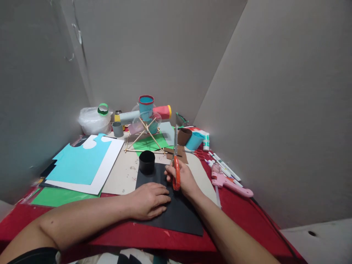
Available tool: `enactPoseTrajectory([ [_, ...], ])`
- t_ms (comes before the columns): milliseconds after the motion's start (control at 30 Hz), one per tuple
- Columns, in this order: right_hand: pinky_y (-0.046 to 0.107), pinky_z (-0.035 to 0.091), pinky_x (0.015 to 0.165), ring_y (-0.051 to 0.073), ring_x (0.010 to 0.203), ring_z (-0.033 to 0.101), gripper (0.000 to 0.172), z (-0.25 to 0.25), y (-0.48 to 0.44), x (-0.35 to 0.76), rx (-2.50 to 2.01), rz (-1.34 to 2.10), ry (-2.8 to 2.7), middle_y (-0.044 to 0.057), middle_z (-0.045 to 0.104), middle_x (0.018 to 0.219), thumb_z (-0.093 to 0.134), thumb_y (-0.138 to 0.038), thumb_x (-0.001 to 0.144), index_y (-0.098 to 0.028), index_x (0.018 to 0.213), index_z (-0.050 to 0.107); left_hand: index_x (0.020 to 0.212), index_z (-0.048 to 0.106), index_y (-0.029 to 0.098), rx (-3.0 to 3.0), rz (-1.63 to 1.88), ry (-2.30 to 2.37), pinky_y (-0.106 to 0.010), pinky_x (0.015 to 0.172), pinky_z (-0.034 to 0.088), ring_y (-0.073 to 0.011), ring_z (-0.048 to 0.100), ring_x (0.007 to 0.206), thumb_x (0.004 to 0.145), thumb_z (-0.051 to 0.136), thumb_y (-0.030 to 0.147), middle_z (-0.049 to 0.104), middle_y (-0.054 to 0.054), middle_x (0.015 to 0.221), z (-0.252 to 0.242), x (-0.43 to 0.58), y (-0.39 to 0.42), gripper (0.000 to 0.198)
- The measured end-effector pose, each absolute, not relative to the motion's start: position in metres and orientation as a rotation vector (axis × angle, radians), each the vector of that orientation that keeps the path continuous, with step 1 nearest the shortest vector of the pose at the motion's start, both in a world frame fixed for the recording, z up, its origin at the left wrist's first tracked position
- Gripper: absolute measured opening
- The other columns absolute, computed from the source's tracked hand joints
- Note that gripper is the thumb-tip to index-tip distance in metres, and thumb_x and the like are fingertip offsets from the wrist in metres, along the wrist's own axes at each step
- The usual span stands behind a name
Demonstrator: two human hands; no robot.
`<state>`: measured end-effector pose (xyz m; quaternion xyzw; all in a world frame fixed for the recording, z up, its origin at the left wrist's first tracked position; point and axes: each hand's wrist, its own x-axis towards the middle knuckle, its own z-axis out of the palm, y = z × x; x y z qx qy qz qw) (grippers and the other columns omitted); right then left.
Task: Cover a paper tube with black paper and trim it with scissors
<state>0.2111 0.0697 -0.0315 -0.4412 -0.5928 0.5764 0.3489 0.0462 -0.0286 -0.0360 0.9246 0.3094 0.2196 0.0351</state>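
Note:
My left hand (150, 201) lies palm down on a black sheet of paper or card (180, 216), its fingers stretched out towards the right. In my right hand (186, 180) is a pair of scissors (176, 172) with orange handles. Their blades point up and away from me, above the sheet. A short black paper tube (146, 162) stands upright at the sheet's far left corner, apart from both hands. Brown paper scraps (181, 154) lie just beyond my right hand.
Behind the sheet stands a stick frame (147, 127) bearing a blue paper cup (146, 106). Blue and white sheets (79, 161) are stacked at left. A pink glue gun (231, 184) and markers (224, 167) lie at right. Grey walls enclose the table.

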Motion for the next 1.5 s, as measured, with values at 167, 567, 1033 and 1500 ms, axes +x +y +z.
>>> enactPoseTrajectory([
  [167,0.045,0.058,0.086,0.024,0.103,0.066,0.035,-0.042,0.077,0.204,-1.228,1.495,-1.461,0.009,0.064,0.126,0.064,-0.036,0.098,-0.018,0.128,0.06,0.118,0.063,0.014,2.802,1.038,0.939,-0.04,0.1,0.054,-0.0243,0.067,0.111,0.095,0.053,0.02,0.073,-0.016,0.118,-0.03,0.045,-0.029,0.026],
  [567,0.03,0.058,0.064,0.015,0.075,0.066,0.026,-0.056,0.078,0.205,-1.149,1.414,-1.473,0.003,0.067,0.099,0.063,-0.036,0.099,-0.015,0.114,0.064,0.114,0.064,0.014,2.714,0.947,0.985,-0.038,0.101,0.053,-0.0219,0.07,0.106,0.095,0.05,0.023,0.075,-0.014,0.111,-0.033,0.045,-0.025,0.025],
  [1033,0.041,0.059,0.083,0.023,0.098,0.067,0.03,-0.047,0.079,0.204,-1.147,1.131,-1.647,0.007,0.067,0.118,0.064,-0.037,0.098,-0.017,0.119,0.065,0.113,0.068,0.012,2.755,0.692,0.963,-0.037,0.096,0.054,-0.0244,0.068,0.106,0.098,0.047,0.024,0.074,-0.015,0.113,-0.035,0.048,-0.017,0.029],
  [1500,0.043,0.058,0.085,0.024,0.101,0.067,0.031,-0.046,0.081,0.206,-1.14,0.924,-1.834,0.007,0.066,0.122,0.064,-0.036,0.098,-0.017,0.122,0.064,0.114,0.067,0.012,2.814,0.559,0.975,-0.041,0.099,0.051,-0.0268,0.064,0.111,0.099,0.045,0.025,0.071,-0.016,0.114,-0.034,0.056,-0.011,0.029],
])
